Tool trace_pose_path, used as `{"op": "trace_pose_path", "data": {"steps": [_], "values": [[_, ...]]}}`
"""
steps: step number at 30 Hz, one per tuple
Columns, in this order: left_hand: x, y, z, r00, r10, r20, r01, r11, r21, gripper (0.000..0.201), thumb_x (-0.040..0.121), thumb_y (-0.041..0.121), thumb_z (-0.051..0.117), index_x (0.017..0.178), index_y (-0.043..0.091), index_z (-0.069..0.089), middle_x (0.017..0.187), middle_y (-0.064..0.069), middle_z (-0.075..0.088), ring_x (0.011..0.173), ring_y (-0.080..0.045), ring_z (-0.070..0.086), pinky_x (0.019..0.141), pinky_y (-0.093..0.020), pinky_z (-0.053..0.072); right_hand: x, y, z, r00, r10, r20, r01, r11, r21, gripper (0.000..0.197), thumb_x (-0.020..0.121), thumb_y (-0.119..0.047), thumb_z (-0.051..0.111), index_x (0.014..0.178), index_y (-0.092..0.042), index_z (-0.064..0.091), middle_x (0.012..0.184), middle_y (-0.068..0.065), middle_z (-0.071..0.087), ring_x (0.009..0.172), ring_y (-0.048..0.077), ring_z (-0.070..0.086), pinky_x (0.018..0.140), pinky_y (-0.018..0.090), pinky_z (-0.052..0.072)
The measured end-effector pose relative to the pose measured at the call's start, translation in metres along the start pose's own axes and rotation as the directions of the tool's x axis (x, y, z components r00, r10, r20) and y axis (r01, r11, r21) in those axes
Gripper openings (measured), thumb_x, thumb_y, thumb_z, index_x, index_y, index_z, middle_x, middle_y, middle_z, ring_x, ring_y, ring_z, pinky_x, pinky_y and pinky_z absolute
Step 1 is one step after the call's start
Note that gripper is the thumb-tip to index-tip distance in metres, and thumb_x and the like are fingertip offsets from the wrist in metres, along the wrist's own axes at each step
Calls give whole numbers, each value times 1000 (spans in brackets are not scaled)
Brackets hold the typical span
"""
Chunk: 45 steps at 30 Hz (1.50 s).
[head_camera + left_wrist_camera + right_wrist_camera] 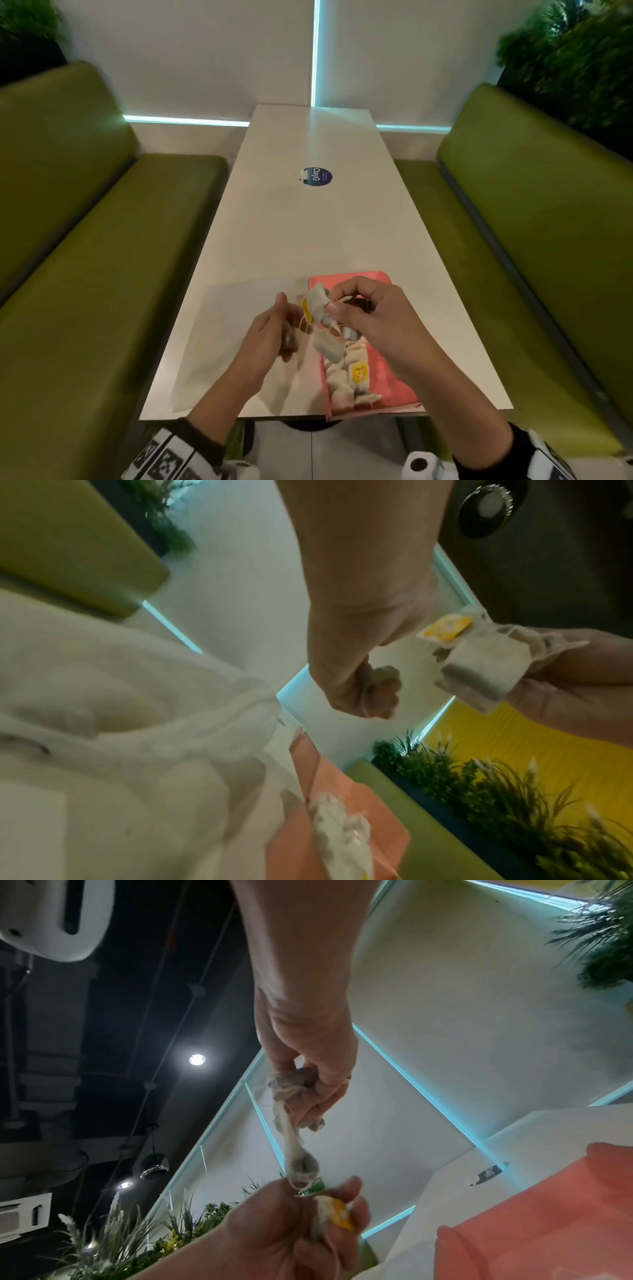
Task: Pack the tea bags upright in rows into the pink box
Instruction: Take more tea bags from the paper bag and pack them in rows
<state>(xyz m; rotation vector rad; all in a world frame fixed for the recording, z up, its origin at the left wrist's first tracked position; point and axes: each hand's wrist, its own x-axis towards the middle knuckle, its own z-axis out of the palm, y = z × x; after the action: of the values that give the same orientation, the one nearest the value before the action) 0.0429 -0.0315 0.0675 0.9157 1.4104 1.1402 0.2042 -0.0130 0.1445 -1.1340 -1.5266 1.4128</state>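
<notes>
1. Papery white tea bags with yellow tags [317,303] are bunched between my two hands, lifted off the table; their strings look tangled together.
2. My right hand [370,315] has thumb and fingers [337,310] curled and pinched on the top of that bunch.
3. My left hand [270,334] faces it, with fingers curled around a tea bag and some string; the right wrist view shows a bag stretched between the two grips.
4. One more loose white tea bag [327,347] dangles just below my hands, over the box's left edge.
5. Below and to the right lies the open pink cardboard box [394,387], at the near edge of the long white table [308,233].
6. Inside the box, a cluster of packed tea bags [349,380] fills the left side, one yellow tag facing up. They look loosely heaped; I cannot tell whether they stand in neat rows.
7. My judgement: packing is partway. Some bags are in, the bunch in my hands needs untangling, and the box's right side is bare pink.
8. A crumpled translucent plastic bag [120,723] lies on the table, left of the box.
</notes>
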Motion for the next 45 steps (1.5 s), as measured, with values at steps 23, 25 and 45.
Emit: {"op": "trace_pose_path", "data": {"steps": [23,25,45], "values": [[-15,-4,38,901,-359,244,431,682,-591,18,73,28,60,75,11,64,71,-5,60,58,-14,61,48,-22,48,-9,50,-4,956,-130,261,247,837,-488,44,79,-25,69,112,-35,43,118,-17,37,110,-7,38,84,1,32],[-15,-6,38,915,-348,206,400,705,-586,16,73,28,62,74,12,59,63,-3,54,47,-12,54,39,-19,43,-10,45,-11,968,-116,222,213,848,-485,40,80,-29,70,108,-38,43,118,-17,41,105,-10,43,80,-1,34],[-4,-13,19,969,-247,26,247,949,-195,61,92,56,38,52,17,62,59,-11,61,58,-27,54,40,-20,30,-10,42,-40,952,292,90,-293,956,-6,12,85,3,60,83,-8,61,85,7,64,69,16,68,62,25,55]]}}
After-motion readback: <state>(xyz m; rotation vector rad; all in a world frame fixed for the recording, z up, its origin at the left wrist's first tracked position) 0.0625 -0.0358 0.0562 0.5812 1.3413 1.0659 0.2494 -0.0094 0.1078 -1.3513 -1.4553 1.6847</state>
